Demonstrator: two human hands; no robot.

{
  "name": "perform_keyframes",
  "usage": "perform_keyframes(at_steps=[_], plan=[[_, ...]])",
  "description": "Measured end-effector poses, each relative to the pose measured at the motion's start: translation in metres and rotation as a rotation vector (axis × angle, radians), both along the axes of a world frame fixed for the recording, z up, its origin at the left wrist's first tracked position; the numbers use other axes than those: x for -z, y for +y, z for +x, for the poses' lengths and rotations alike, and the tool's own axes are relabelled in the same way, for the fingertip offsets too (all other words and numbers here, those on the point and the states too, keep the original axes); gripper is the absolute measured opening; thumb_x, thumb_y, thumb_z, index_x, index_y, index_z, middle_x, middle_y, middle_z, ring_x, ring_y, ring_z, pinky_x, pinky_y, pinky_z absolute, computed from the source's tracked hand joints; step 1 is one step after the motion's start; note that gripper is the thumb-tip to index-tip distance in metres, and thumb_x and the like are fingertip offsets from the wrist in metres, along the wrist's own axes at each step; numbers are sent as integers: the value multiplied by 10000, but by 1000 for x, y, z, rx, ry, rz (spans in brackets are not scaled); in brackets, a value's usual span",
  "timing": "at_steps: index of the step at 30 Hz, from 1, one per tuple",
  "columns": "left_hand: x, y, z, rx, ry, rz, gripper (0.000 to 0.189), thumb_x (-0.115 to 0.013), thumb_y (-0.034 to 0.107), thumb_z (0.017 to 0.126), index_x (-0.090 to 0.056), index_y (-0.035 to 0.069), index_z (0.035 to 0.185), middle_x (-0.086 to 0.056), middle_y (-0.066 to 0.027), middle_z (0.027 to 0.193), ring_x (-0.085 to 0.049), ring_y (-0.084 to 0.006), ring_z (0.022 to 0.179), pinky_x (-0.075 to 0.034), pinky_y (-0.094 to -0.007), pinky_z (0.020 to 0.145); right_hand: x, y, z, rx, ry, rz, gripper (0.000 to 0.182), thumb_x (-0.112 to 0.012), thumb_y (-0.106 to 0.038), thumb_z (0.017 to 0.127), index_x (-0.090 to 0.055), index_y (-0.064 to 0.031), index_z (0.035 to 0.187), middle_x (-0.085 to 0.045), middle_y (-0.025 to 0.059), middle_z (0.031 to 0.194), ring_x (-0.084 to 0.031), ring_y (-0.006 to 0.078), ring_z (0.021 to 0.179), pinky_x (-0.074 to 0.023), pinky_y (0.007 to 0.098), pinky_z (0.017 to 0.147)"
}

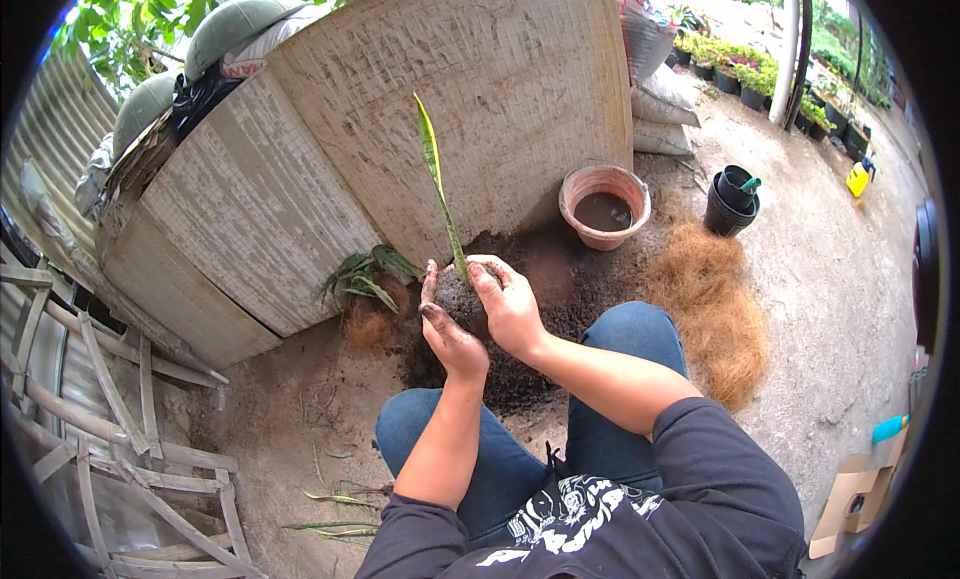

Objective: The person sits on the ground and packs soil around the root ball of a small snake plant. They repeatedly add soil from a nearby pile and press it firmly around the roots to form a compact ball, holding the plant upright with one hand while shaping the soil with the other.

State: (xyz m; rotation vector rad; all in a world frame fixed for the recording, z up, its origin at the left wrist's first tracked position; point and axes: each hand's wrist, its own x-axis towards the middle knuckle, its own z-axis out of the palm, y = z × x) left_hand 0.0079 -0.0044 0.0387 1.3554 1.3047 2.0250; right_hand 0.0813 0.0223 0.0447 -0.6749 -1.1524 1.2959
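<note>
Between my two soil-smeared hands is a rounded ball of dark soil [459, 298], with one upright snake plant leaf [435, 159], green with yellow edges, rising from it. My left hand [451, 339] cups the ball from the left and below, fingers pointing up. On the right side, my right hand [506, 301] presses against the ball, its thumb near the leaf's base. Loose dark soil [517, 376] lies heaped on the ground beneath and behind the hands.
Brown coconut fibre [709, 309] lies at the right, below stacked black pots [731, 204]. A clay-coloured bucket [604, 208] holds murky water by the panel wall [480, 114]. Leafy cuttings [371, 275] lie left of the hands; a wooden frame [120, 436] stands at far left.
</note>
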Motion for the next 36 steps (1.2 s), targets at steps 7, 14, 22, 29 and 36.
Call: perform_keyframes(at_steps=[7, 14, 22, 29, 36], plan=[[0, 8, -14, 215, -132, -145, 734, -180, 545, 927, -219, -41, 1367, -286, -195, 1398, -237, -264, 1314, -109, -383, 1087, 6, 19, -3, -116, 238, -256, 239, -496, -201, 905, -595, 6, 972, -605, 45, 899, -521, 100, 825, -420, 247, 765], [-17, 15, -45, 258, -455, -442, 746, -229, 625, 882, -326, 56, 1354, -320, -155, 1396, -259, -270, 1311, -149, -414, 1057, 16, 38, -11, -337, 577, -600, 197, -508, -236, 897, -595, -64, 934, -625, 46, 869, -608, 143, 756, -496, 298, 675], [-11, 18, -46, 186, -661, -257, 600, -321, 543, 911, -567, 21, 1077, -574, -83, 1046, -542, -195, 975, -413, -339, 892, -3, 24, -36, -256, 306, -412, 231, -542, -209, 885, -595, -3, 976, -613, 49, 895, -556, 103, 819, -447, 245, 733], [-9, 22, -69, 371, -934, -138, 621, -316, 564, 891, -551, 23, 1084, -584, -101, 1054, -563, -232, 971, -436, -372, 874, -23, 25, -60, -118, -127, -97, 356, -457, -298, 919, -566, 8, 1065, -569, 117, 1063, -505, 181, 1011, -378, 281, 895], [-20, 16, -96, 209, -1212, -157, 586, -347, 516, 842, -472, 73, 1205, -515, -128, 1186, -506, -318, 1083, -404, -494, 911, -63, 54, -90, -440, -847, 85, 556, -339, -452, 925, -523, 6, 1182, -468, 179, 1265, -348, 297, 1224, -265, 351, 1035]])
